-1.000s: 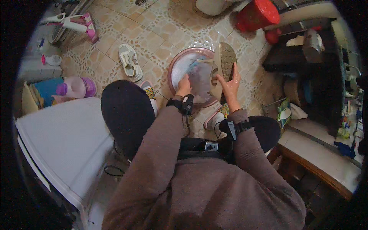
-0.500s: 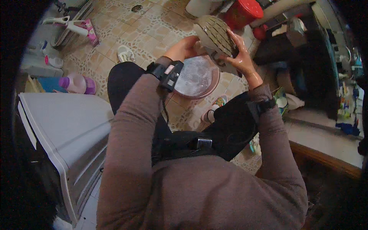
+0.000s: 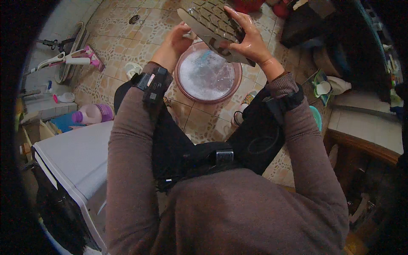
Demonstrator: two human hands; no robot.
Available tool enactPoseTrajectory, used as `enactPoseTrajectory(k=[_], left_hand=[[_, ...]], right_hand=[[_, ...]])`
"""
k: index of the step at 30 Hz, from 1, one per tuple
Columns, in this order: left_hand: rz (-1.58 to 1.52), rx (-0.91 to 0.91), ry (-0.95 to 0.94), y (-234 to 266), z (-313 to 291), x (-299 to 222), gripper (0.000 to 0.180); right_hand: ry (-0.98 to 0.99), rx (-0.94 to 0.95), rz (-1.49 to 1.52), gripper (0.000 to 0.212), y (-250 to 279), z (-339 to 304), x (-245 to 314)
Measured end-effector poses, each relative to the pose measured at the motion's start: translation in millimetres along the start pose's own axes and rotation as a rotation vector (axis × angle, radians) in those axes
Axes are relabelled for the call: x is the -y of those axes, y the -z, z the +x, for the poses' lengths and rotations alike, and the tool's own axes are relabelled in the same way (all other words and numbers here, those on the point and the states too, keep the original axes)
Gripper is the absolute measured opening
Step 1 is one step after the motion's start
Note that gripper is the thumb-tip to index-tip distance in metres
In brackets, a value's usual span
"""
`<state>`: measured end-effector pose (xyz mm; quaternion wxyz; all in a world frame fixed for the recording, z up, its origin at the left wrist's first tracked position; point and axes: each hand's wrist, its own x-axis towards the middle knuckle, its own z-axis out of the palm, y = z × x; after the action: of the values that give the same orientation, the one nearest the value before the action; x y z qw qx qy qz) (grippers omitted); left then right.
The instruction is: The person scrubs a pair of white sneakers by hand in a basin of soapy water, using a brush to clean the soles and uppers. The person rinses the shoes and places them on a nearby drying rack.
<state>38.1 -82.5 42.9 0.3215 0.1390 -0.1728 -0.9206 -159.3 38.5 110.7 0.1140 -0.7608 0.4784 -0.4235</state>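
Note:
A wet shoe [image 3: 210, 27] is tilted above the basin, its grey-brown treaded sole turned up toward me. My right hand [image 3: 251, 42] grips it from the right, fingers spread over the sole and thumb along the side. Beside the shoe's left edge is my left hand [image 3: 173, 46], its fingers curled; whether it touches the shoe or holds anything is hidden. Below sits a round reddish-brown basin [image 3: 182, 91] of foamy water, with a bluish object [image 3: 206, 56] partly showing in the suds.
A white-topped appliance [image 3: 74, 157] stands close on my left, with a purple-and-white jug [image 3: 94, 114] behind it. A pink-and-white floor tool [image 3: 80, 58] leans at far left. A low tiled ledge [image 3: 361, 125] lies to the right, and a floor drain [image 3: 134, 19] is at far left.
The shoe has moved up and left in the view, with its sole still turned up. My left hand has shifted left and its fingers have curled. More of the basin shows.

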Motion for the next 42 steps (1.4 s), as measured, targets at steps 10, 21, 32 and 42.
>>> enactPoseTrajectory(k=[10, 21, 32, 42], left_hand=[[0.066, -0.098, -0.197, -14.6, 26.3, 15.9, 0.045], [-0.121, 0.185, -0.097, -21.9, 35.8, 8.9, 0.045], [0.297, -0.645, -0.279, -30.4, 7.0, 70.0, 0.06], [0.867, -0.525, -0.604, -46.9, -10.0, 125.2, 0.045]], right_hand=[[-0.35, 0.191, 0.18, 0.091, 0.4, 4.1, 4.9], [-0.231, 0.08, 0.425, 0.099, -16.5, 5.1, -17.2], [-0.471, -0.414, 0.259, 0.083, -13.3, 6.0, -39.0], [-0.932, -0.569, 0.78, 0.086, -18.0, 7.6, -39.0]])
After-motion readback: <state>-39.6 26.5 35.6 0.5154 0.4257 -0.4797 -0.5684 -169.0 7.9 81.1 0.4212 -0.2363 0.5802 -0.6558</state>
